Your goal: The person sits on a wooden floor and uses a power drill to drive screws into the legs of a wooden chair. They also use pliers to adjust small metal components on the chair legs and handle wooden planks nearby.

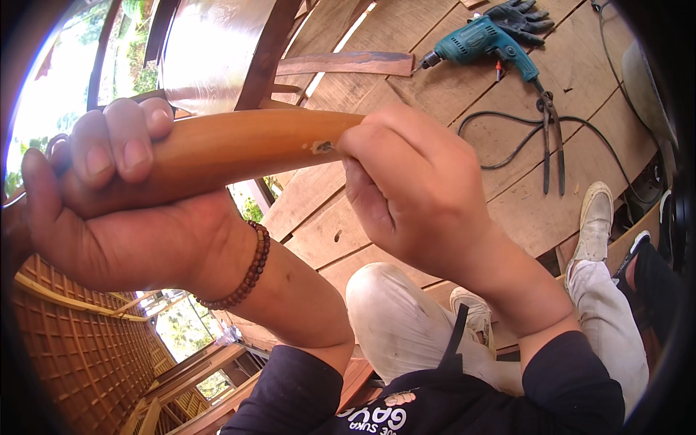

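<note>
My left hand [148, 243] is closed around the wider left part of a smooth, orange-brown wooden piece [239, 145], its thumb and fingers wrapped about it. The piece lies nearly level and tapers to the right. A small dark blemish with pale edges [321, 147] marks its surface close to my right hand [420, 188]. That hand is closed in a fist over the narrow right end, hiding the tip. Whether its fingers grip the wood or pinch something small, I cannot tell. The far left end of the wood runs into the dark rim of the picture.
On the plank floor [536, 210] lie a teal corded drill [471, 40], a dark glove [518, 20], long-handled pincers [551, 145] and a looping black cable [500, 163]. A thin wooden strip [355, 64] reaches toward the drill bit. At the right edge is another person's dark shoe [632, 257].
</note>
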`<action>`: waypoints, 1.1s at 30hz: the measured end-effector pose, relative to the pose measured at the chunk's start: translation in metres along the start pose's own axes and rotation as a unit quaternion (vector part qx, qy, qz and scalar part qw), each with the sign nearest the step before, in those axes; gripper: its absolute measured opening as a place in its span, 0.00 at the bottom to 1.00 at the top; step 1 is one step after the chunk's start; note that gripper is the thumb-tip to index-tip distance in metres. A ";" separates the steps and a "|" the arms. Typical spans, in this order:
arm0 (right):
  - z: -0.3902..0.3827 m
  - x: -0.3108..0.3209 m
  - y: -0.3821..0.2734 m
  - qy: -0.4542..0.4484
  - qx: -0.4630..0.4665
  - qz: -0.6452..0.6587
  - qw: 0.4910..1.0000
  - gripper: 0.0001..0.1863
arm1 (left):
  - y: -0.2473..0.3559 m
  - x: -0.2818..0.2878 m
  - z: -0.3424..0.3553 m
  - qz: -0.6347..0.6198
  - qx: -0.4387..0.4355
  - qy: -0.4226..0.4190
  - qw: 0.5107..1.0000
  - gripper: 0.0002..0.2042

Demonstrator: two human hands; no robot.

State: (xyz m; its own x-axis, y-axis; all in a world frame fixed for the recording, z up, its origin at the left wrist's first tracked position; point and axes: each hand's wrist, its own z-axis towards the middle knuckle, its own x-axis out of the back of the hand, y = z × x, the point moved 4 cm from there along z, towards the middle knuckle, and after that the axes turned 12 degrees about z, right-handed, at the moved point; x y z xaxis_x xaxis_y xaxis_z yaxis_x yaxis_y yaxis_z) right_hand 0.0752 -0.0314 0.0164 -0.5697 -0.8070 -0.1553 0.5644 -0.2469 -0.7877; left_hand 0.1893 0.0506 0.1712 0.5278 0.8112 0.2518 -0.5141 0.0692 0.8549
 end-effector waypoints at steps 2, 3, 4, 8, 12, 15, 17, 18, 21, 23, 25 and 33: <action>-0.001 0.000 0.003 -0.006 -0.094 0.070 0.993 0.07 | 0.000 0.001 -0.001 -0.001 0.006 0.007 1.000 0.10; -0.002 0.000 0.007 0.001 -0.144 0.116 0.983 0.07 | 0.000 0.001 -0.001 -0.003 0.007 0.004 1.000 0.10; -0.004 0.000 0.011 0.008 -0.194 0.162 0.968 0.07 | 0.000 0.001 0.000 -0.006 0.007 0.002 1.000 0.10; -0.012 -0.006 0.007 0.093 -0.064 0.082 0.990 0.08 | 0.000 0.000 0.001 -0.009 0.011 -0.003 1.000 0.10; -0.015 -0.010 0.005 0.121 -0.021 0.057 0.991 0.10 | 0.000 0.002 0.000 -0.003 0.006 -0.006 1.000 0.09; -0.021 -0.014 0.007 0.132 -0.041 0.082 0.987 0.08 | 0.000 0.001 0.000 -0.004 0.006 -0.001 1.000 0.09; -0.024 -0.018 0.005 0.152 -0.078 0.103 0.980 0.06 | 0.000 0.002 -0.001 -0.009 0.010 0.006 1.000 0.09; -0.025 -0.022 0.002 0.168 -0.106 0.113 0.974 0.06 | 0.000 0.001 -0.001 -0.006 0.010 0.007 1.000 0.09; -0.028 -0.032 -0.002 0.222 -0.165 0.169 0.946 0.06 | 0.001 0.000 -0.001 -0.004 0.013 0.006 1.000 0.09; -0.032 -0.040 -0.002 0.266 -0.187 0.223 0.919 0.05 | 0.001 0.000 0.000 -0.008 0.017 0.000 1.000 0.08; -0.037 -0.049 0.002 0.310 -0.200 0.286 0.884 0.04 | 0.001 0.001 0.001 -0.005 0.012 -0.011 1.000 0.08; -0.036 -0.044 0.000 0.282 -0.196 0.260 0.903 0.05 | 0.001 0.001 0.001 -0.004 0.011 -0.009 1.000 0.08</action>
State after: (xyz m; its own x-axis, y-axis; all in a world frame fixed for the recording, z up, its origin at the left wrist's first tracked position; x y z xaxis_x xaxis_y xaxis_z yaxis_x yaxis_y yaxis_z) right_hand 0.0792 0.0234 0.0015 -0.5649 -0.3311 -0.7558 0.6512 0.3838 -0.6548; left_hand 0.1898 0.0512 0.1727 0.5441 0.8000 0.2528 -0.4955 0.0633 0.8663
